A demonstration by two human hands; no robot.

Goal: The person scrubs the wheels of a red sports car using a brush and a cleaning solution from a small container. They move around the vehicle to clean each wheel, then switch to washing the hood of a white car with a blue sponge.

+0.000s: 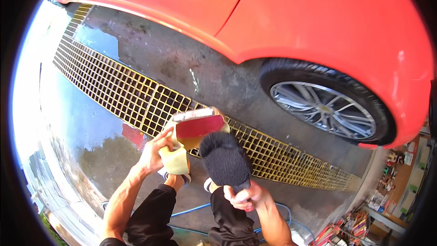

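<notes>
My right hand [246, 196] grips the handle of a black fluffy wash brush [225, 157], its fuzzy head pointing up and away from me. To its left, my left hand [154, 152] has its fingers closed on a soft yellow cloth [175, 161]. Just beyond that cloth, and partly behind the brush head, is a box-like item with a dark red face [199, 127] and a pale upper edge. More yellow shows around its sides. How the left fingers hold this item is hidden. Both hands are above the floor grating, apart from the car.
A red car [291, 13] fills the far side, with its silver-spoked wheel [325, 109] at the right. Yellow floor grating [132, 89] runs diagonally below me across wet concrete. A blue hose [193, 209] lies by my legs. Cluttered items [350, 228] stand at lower right.
</notes>
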